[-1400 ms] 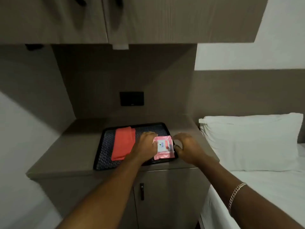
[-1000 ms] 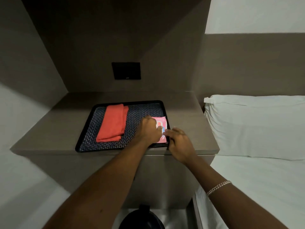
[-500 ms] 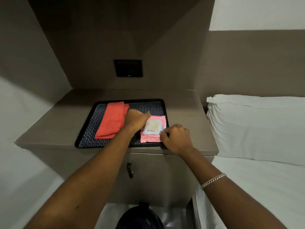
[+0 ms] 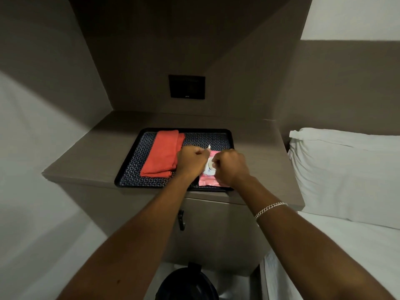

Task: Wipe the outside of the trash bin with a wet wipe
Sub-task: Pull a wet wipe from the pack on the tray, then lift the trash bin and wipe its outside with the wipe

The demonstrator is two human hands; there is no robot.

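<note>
A pink wet wipe pack [image 4: 209,179] lies at the front right of a black patterned tray [image 4: 134,167] on the cabinet top. My left hand [image 4: 190,161] pinches the pack's white seal flap [image 4: 209,147] and holds it lifted. My right hand [image 4: 231,166] is closed, its fingertips pinching the white wipe at the pack's opening [image 4: 209,163]. The black trash bin [image 4: 187,285] stands on the floor below, in front of the cabinet; only its top shows between my forearms.
A folded orange cloth [image 4: 162,154] lies on the tray's left half. The cabinet door has a dark handle [image 4: 181,219]. A bed with a white pillow [image 4: 344,167] is close on the right. A white wall is on the left.
The left hand peeled the pack's flap open and lifted it. The right hand moved from the pack's lower right edge up onto the opening. The view tilted down and the bin came into view.
</note>
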